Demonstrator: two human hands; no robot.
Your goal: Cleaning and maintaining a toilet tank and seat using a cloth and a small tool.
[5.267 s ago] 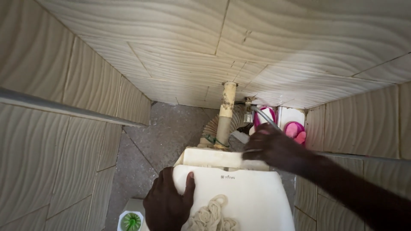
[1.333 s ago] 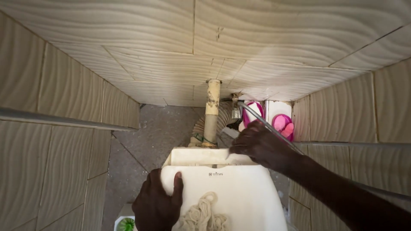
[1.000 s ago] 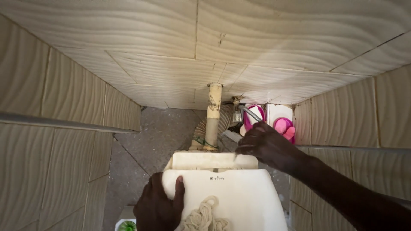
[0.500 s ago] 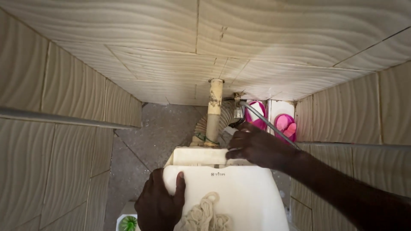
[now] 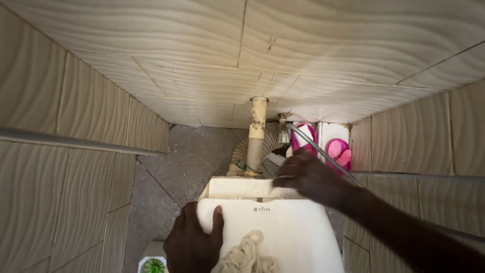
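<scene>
Tiled corner, tight | left hand (image 5: 191,245) grip clamps lid (image 5: 283,232) edge | right hand (image 5: 309,177) grip unclear

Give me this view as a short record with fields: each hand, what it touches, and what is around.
Setting: narrow space with beige wavy wall tiles and a grey floor
Left hand: grips the left edge of the white tank lid, thumb on top
Right hand: reaches over the tank's back right corner; what it grasps cannot be told
Tank: open at the back, lid shifted toward the camera
On lid: coiled cream rope
Behind: stained upright pipe, flexible metal hose, pink slippers
</scene>
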